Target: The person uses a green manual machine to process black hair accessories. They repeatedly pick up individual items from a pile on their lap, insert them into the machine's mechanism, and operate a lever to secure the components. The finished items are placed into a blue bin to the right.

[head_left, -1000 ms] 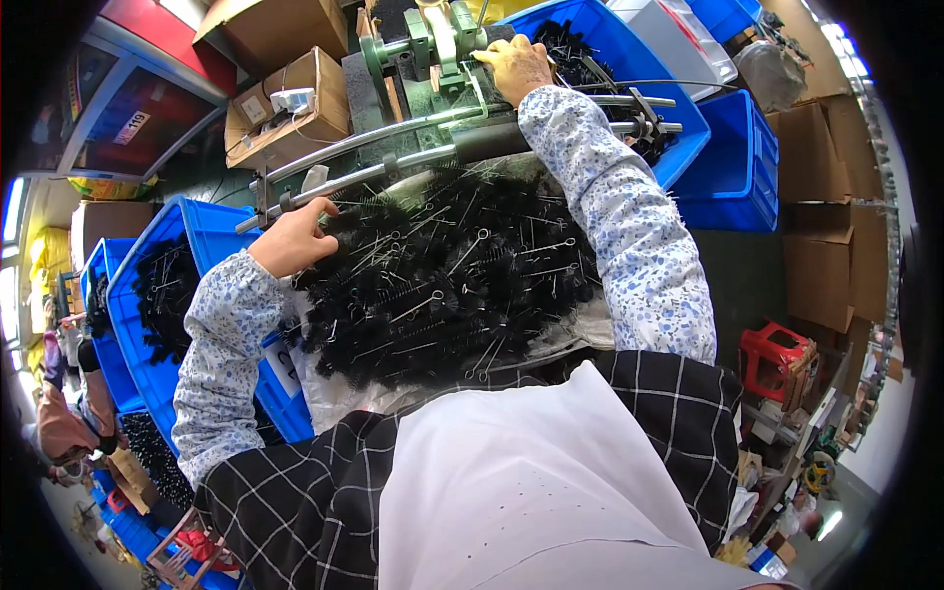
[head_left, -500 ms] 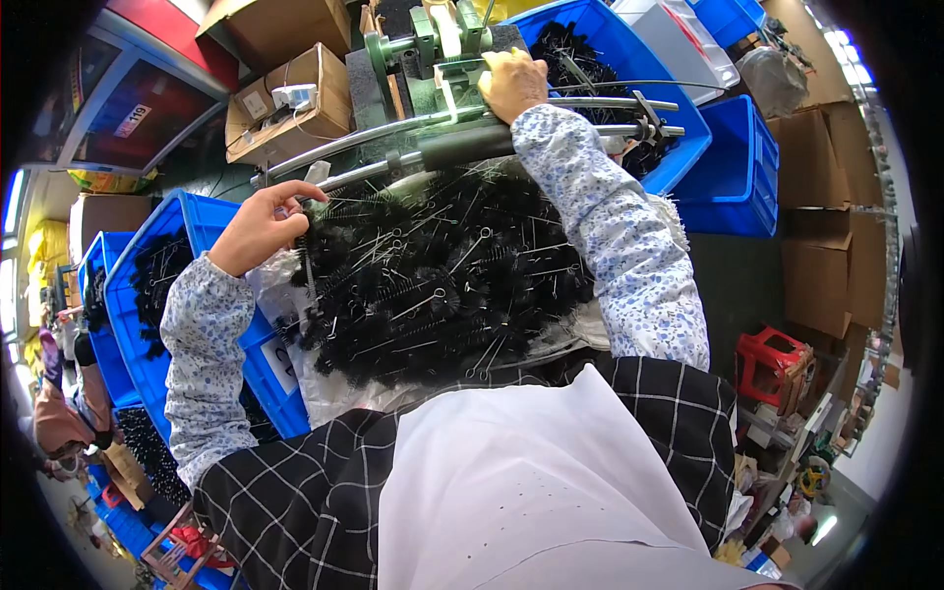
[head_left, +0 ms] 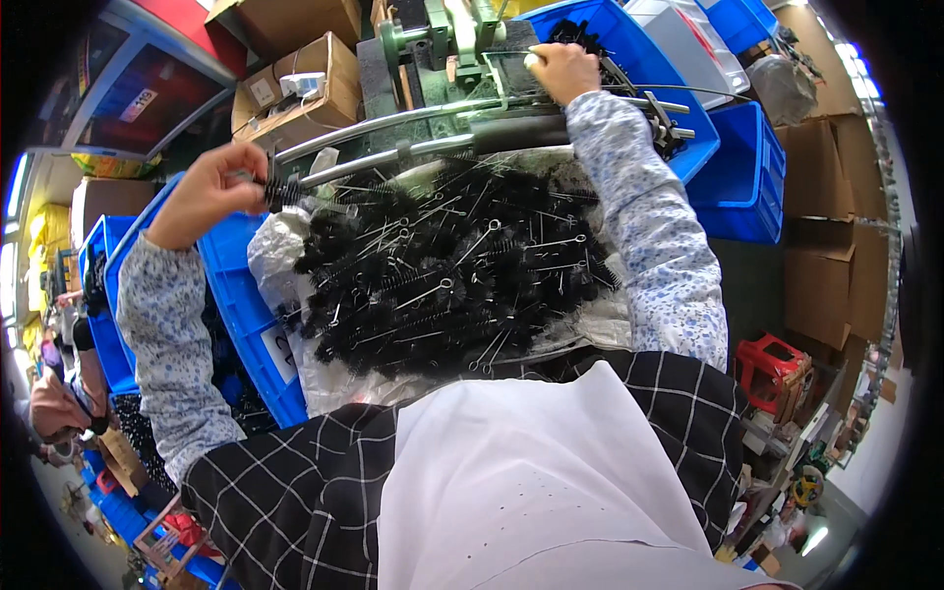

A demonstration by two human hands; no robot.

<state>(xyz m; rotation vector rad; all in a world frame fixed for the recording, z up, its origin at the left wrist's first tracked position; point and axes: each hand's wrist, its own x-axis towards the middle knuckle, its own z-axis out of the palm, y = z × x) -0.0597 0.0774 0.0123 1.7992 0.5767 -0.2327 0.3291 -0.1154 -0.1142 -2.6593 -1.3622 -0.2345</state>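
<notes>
Since the earlier frames the left hand (head_left: 205,192) had lifted off the pile of black brushes (head_left: 447,270) and risen to the left of it, closed around one small brush (head_left: 280,190) by its twisted-wire stem; the right hand (head_left: 560,71) stayed beyond the pile, fingers curled on the green machine (head_left: 442,39), what it gripped hidden. Such a brush looked light, its bristles soft and springy, its wire stiff but bendable; the bare looped end seemed the surest hold.
</notes>
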